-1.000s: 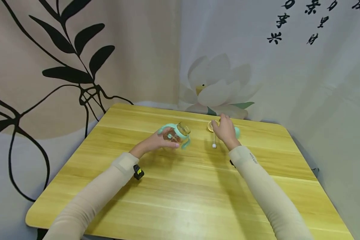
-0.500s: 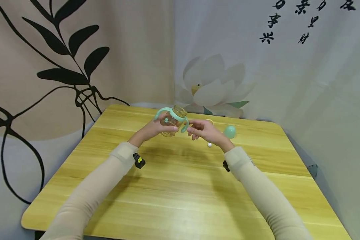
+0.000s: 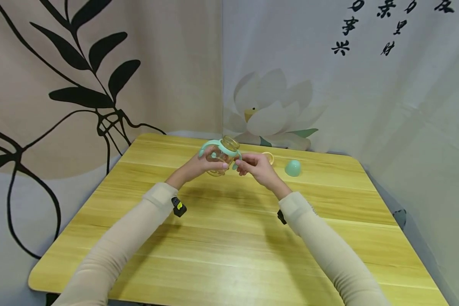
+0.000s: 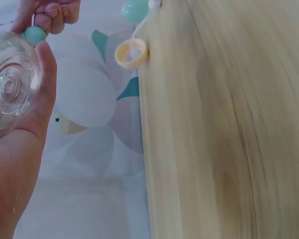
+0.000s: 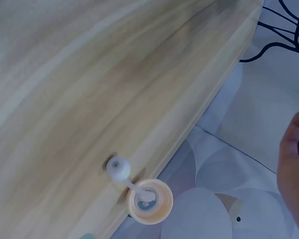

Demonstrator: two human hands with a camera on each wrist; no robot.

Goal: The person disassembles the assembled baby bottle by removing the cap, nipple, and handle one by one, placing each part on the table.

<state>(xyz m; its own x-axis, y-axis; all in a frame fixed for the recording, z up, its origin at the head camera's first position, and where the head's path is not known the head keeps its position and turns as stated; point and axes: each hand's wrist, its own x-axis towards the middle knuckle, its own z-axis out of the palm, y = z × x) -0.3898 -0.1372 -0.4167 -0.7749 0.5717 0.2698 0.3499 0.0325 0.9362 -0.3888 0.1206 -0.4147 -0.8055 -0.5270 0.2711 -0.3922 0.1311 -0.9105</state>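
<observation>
My left hand grips a clear amber-tinted baby bottle around its body, lifted above the table and tilted. Its neck is uncapped, and a mint-green collar with two handles goes round it. At the near handle, my right hand pinches with thumb and fingers. In the left wrist view the bottle's round base faces the camera, beside a green handle tip next to the right fingers. Only part of the right hand shows at the right wrist view's edge.
Toward the table's back edge lies a yellow ring lid with a straw ending in a white weight. A mint-green domed cap stands to its right. Behind the wooden table hangs a printed curtain.
My right hand has moved left from the ring lid and cap to the bottle's handle and now pinches it. The left hand has raised the bottle slightly, toward the back.
</observation>
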